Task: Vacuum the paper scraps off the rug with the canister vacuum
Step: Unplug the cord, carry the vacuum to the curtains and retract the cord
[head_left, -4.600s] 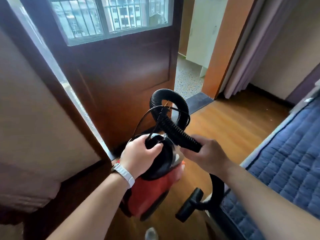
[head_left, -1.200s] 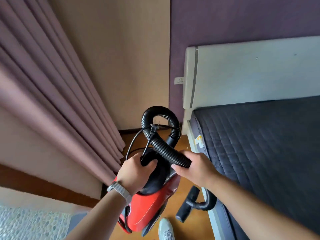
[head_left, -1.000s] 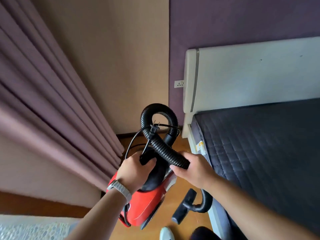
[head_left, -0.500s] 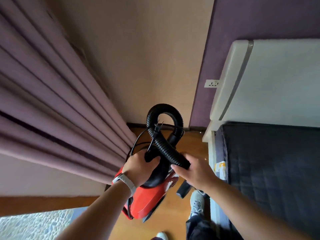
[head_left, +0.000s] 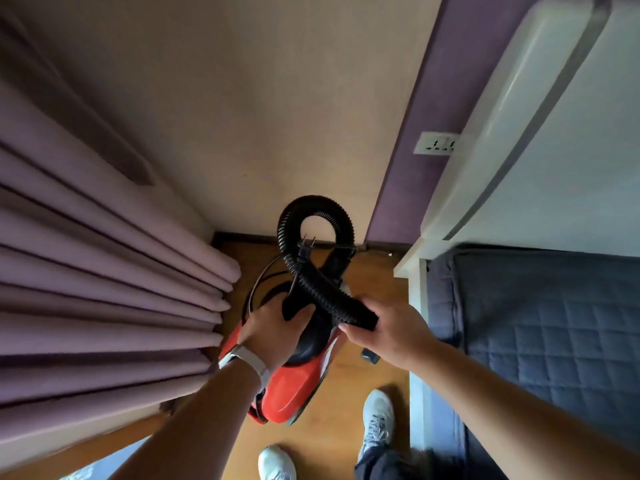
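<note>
the left hand [head_left: 273,327] curls round the top handle [head_left: 294,308] of the red canister vacuum [head_left: 294,389], which hangs directly beneath it, and the right hand [head_left: 391,332] grips the ribbed hose [head_left: 322,292] just beside. the vacuum's long axis points away from the person, its plug [head_left: 304,251] resting on the hose loop just ahead of both hands. the wall socket [head_left: 437,143] lies up and right, nearer the right hand.

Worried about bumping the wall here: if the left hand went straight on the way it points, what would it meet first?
The left hand, gripping the handle of the vacuum, points at the black hose crossing just ahead; it would probably meet that first, though depth is unclear.
</note>
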{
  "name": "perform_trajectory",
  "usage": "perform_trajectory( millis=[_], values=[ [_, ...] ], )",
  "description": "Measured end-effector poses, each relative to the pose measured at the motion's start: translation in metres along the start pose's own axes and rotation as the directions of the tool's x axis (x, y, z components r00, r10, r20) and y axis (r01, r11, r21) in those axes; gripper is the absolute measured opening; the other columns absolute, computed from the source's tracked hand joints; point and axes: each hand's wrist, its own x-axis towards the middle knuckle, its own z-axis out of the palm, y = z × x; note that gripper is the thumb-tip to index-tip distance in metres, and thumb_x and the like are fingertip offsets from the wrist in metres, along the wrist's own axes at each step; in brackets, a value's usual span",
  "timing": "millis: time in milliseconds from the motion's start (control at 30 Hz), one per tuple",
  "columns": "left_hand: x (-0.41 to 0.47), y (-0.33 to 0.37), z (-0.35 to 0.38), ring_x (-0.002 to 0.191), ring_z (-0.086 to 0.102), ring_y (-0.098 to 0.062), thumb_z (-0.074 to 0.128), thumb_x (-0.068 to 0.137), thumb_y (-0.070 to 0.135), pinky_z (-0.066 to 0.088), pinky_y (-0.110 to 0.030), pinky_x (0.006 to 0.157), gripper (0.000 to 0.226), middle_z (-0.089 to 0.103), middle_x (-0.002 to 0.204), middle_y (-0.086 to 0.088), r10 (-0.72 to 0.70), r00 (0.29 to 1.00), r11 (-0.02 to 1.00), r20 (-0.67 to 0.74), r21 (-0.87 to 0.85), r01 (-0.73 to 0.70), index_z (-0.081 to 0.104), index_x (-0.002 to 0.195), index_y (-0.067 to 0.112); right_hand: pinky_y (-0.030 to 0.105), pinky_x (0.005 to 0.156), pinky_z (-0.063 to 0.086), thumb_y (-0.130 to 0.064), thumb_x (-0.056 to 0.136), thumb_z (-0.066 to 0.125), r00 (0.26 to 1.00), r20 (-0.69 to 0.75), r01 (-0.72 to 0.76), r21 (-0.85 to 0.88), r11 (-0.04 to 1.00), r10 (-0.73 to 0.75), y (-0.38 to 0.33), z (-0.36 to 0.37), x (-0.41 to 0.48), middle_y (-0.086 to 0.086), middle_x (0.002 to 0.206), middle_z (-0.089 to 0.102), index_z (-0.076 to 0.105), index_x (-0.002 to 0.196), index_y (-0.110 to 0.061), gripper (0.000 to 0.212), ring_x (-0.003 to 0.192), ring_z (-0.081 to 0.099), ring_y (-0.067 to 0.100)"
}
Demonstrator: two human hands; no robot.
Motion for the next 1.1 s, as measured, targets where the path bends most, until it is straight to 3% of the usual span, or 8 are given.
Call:
perform_trajectory(
  millis=[100,233,433,567,800,967,1100],
  values=[
    [0.034,-0.016,0.028,0.064,0.062,-0.006,0.054,0.092,0.054,0.046,-0.021,0.053,0.016,0.064,0.072,0.01,0.029,0.999,0.999,-0.019,0.028,-0.029,0.055,0.091,0.038,0.012,0.046,0.039,-0.056,0.083,0.069,1.0,-0.007,0.006,-0.068,0.998,-0.006,0.033,0.022,0.024,-0.016,0.059,0.056,0.068,0.104,-0.034,0.03,0.051,0.056,0.002],
    [0.078,-0.048,0.07,0.066,0.063,-0.007,0.054,0.092,0.054,0.057,-0.031,0.062,0.014,0.065,0.074,0.01,0.061,0.998,0.998,-0.031,0.031,-0.06,0.053,0.092,0.04,0.01,0.047,0.034,-0.059,0.082,0.066,0.998,-0.045,0.026,-0.124,0.992,-0.032,0.077,0.053,0.045,-0.014,0.059,0.053,0.068,0.099,-0.031,0.033,0.052,0.052,0.003],
    [0.131,-0.105,0.125,0.069,0.063,-0.009,0.056,0.089,0.056,0.056,-0.037,0.067,0.021,0.067,0.077,0.009,0.121,0.991,0.992,-0.054,0.044,-0.119,0.059,0.093,0.036,0.01,0.045,0.029,-0.066,0.08,0.058,0.989,-0.113,0.069,-0.186,0.98,-0.091,0.131,0.106,0.068,-0.021,0.053,0.043,0.064,0.095,-0.032,0.037,0.048,0.047,0.001],
    [0.157,-0.139,0.154,0.066,0.064,-0.009,0.055,0.09,0.057,0.055,-0.035,0.063,0.024,0.068,0.075,0.007,0.145,0.988,0.988,-0.061,0.056,-0.141,0.06,0.098,0.035,0.013,0.048,0.032,-0.07,0.083,0.053,0.999,-0.017,0.04,-0.233,0.972,-0.045,0.162,0.142,0.085,-0.02,0.062,0.051,0.06,0.104,-0.036,0.041,0.055,0.052,-0.001],
    [0.199,-0.201,0.213,0.065,0.063,-0.007,0.054,0.091,0.056,0.054,-0.028,0.06,0.023,0.067,0.076,0.008,0.139,0.988,0.988,-0.073,0.082,-0.133,0.061,0.098,0.034,0.02,0.048,0.034,-0.067,0.085,0.055,0.999,0.042,-0.004,-0.254,0.967,0.015,0.227,0.211,0.115,-0.009,0.07,0.06,0.055,0.091,-0.031,0.036,0.062,0.058,0.005],
    [0.211,-0.236,0.249,0.066,0.065,-0.007,0.051,0.091,0.058,0.058,-0.032,0.062,0.028,0.068,0.078,0.009,0.14,0.987,0.988,-0.08,0.08,-0.134,0.06,0.106,0.036,0.026,0.056,0.049,-0.064,0.086,0.059,0.997,0.064,-0.035,-0.207,0.978,0.049,0.267,0.261,0.124,-0.009,0.076,0.064,0.058,0.096,-0.03,0.035,0.071,0.062,0.006],
    [0.211,-0.249,0.272,0.067,0.065,-0.007,0.051,0.091,0.059,0.058,-0.031,0.061,0.026,0.067,0.079,0.01,0.105,0.991,0.993,-0.079,0.06,-0.1,0.058,0.104,0.037,0.021,0.054,0.041,-0.058,0.087,0.063,0.994,0.099,-0.032,-0.165,0.986,0.049,0.287,0.277,0.132,-0.009,0.076,0.063,0.06,0.099,-0.03,0.031,0.07,0.059,0.003]
  ],
)
